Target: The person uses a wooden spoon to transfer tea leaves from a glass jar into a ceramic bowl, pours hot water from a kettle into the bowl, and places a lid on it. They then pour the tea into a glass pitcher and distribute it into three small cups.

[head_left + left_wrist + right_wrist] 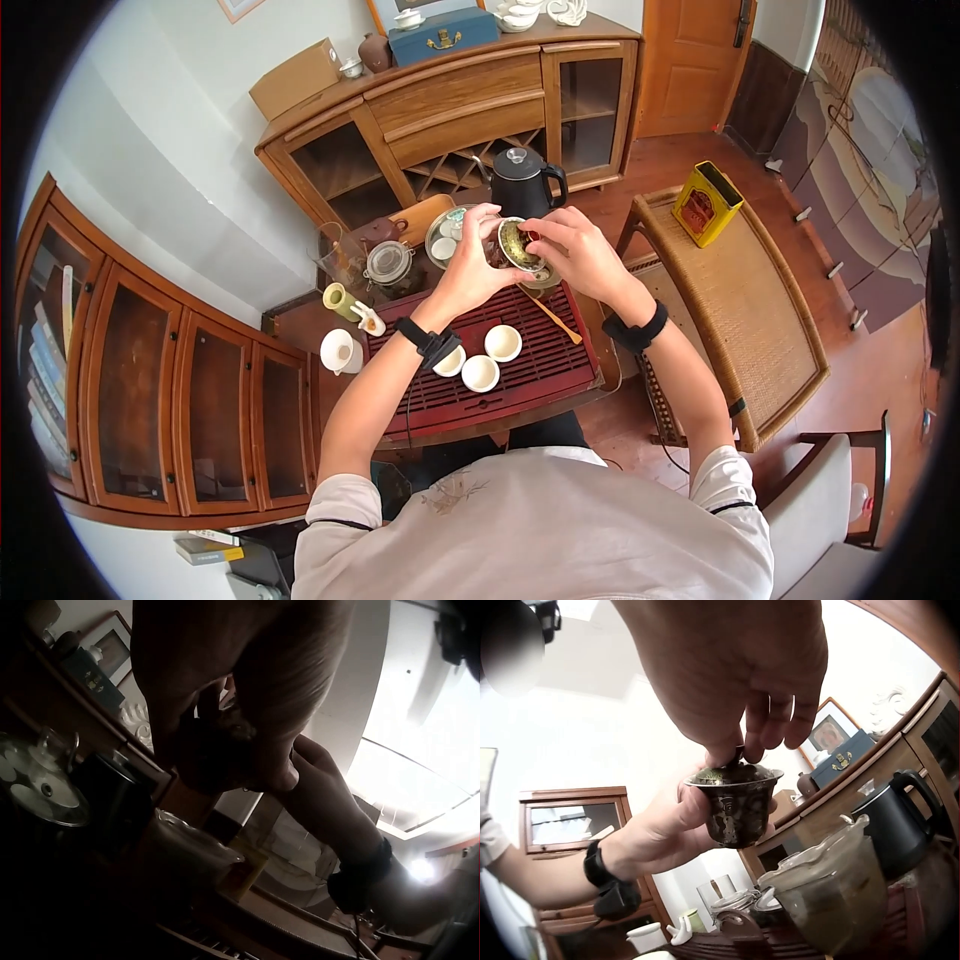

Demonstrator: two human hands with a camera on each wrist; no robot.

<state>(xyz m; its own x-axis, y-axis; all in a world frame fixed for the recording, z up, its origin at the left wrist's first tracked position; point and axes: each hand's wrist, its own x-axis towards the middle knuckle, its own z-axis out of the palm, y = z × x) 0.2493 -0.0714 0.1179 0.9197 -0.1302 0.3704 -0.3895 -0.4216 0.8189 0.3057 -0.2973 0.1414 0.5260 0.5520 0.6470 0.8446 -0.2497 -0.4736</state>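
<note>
My left hand (468, 268) grips a small lidded tea bowl, a gaiwan (737, 816), by its sides above the tea tray (572, 362). The bowl is dark and patterned outside, with a pale flared rim. Its greenish lid (731, 774) sits within that rim. From above, the right hand (735, 682) pinches the lid's dark knob between thumb and fingers. Below the hands stands a glass pitcher with a wavy rim (832, 889). In the dim left wrist view, fingers mostly hide the bowl.
Three white cups (480, 374) and a wooden tea scoop (556, 318) lie on the slatted tray. Beyond it stands a black kettle (522, 185). At left are a white mug (341, 352), a green holder (340, 300) and a glass jar (388, 262). A yellow tin (708, 205) stands on the rattan table (745, 330).
</note>
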